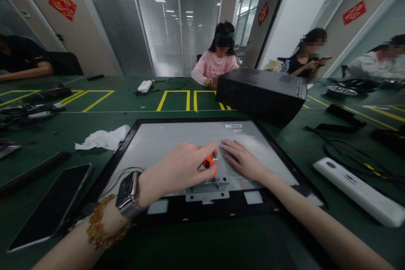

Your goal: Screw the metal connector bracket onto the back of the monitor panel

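Observation:
A flat panel with a grey metal back and black frame lies face down on the green table in front of me. My left hand is closed round a small orange-handled screwdriver, its tip down at a metal bracket near the panel's front edge. That wrist wears a watch and a beaded bracelet. My right hand lies flat on the grey back beside the screwdriver, fingers stretched out and holding nothing.
A crumpled white tissue lies left of the panel, a dark phone nearer left. A black box stands behind the panel, a white bar-shaped device and cables at right. Several people sit around the table's far side.

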`<state>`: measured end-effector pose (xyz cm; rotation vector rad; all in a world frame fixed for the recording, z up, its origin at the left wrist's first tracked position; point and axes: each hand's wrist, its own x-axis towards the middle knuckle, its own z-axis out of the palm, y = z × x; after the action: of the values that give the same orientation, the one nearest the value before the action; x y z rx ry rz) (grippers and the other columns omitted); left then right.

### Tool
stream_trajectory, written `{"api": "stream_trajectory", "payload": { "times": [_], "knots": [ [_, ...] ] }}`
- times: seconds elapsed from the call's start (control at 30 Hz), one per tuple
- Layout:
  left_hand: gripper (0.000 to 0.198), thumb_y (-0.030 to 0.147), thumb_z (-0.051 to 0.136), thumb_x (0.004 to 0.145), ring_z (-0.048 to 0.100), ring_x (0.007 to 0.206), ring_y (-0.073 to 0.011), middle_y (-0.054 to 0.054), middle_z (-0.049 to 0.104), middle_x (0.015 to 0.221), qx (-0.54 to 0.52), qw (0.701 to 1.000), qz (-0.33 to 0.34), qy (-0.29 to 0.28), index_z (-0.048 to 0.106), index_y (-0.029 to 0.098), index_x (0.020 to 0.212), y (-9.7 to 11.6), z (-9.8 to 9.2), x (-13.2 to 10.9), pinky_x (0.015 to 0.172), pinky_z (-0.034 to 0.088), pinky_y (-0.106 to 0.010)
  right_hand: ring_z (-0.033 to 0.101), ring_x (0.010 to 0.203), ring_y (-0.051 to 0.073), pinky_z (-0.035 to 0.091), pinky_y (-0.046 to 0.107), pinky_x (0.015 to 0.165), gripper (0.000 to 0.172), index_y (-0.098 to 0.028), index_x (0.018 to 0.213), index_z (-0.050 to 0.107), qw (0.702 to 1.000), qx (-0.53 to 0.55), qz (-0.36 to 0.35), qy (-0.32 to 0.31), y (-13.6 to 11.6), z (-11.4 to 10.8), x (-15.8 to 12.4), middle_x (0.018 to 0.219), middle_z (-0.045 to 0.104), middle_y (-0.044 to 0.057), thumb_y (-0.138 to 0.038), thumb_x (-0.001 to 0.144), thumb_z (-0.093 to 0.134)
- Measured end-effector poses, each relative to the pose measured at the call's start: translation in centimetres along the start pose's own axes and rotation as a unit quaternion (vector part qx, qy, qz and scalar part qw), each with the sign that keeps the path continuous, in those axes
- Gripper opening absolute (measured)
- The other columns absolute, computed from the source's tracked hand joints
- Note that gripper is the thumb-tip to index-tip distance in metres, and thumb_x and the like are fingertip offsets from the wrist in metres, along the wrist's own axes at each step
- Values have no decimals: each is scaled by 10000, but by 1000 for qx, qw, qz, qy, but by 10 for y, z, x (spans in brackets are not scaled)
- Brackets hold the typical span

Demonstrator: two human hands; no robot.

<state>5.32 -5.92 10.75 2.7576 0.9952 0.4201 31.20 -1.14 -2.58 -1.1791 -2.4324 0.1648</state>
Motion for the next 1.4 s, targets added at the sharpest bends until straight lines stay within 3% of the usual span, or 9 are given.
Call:
{"api": "stream_trajectory", "payload": {
  "times": [0.17,0.33,0.5,0.67,0.9,1.13,1.4],
  "knots": [
    [160,330,484,915,508,528,-104,29,583,671,-29,999,16,-3,550,185,915,2,-4,-2,510,341,-237,424,1332,240,307,533,1114,442,-252,1378,459,1000,0,1,0,2,2,-1,1432,484,83,-278,937,450],
    [151,161,425,844,519,690,-136,-37,564,962,-61,997,39,-10,514,180,965,6,-12,-3,639,409,-273,420,1335,231,298,525,1121,436,-234,1377,460,1000,-9,3,-4,1,2,0,1428,487,96,-285,945,441],
    [187,164,365,879,510,684,-132,-57,514,1033,-52,999,5,-15,486,167,1022,7,-10,-1,648,411,-282,433,1324,242,306,539,1113,429,-241,1366,475,1000,-3,3,2,0,2,1,1431,484,94,-280,938,457],
    [179,216,353,937,513,605,-113,-69,554,998,-1,1000,-12,7,469,142,1050,4,-1,-2,590,374,-276,433,1324,248,308,556,1106,444,-254,1382,455,1000,2,0,2,1,2,0,1429,487,89,-277,938,456],
    [253,424,405,980,550,599,-152,5,606,741,28,1000,5,0,473,182,1005,3,-2,-2,541,312,-268,425,1331,245,299,536,1118,434,-219,1372,469,1000,-3,4,-3,-2,0,1,1422,491,112,-277,943,447],
    [106,211,405,862,456,547,-137,1,572,767,10,999,30,-19,453,184,953,9,-11,-3,536,291,-284,428,1329,236,298,522,1122,424,-220,1363,475,1000,-9,6,-4,-3,-1,1,1420,495,108,-276,943,445],
    [156,215,433,862,515,598,-139,3,597,797,-36,998,35,-30,455,189,1014,8,-6,-3,566,333,-271,441,1319,238,309,526,1113,414,-221,1347,489,1000,-14,3,1,-1,2,0,1414,500,109,-267,937,454]
  ]
}}
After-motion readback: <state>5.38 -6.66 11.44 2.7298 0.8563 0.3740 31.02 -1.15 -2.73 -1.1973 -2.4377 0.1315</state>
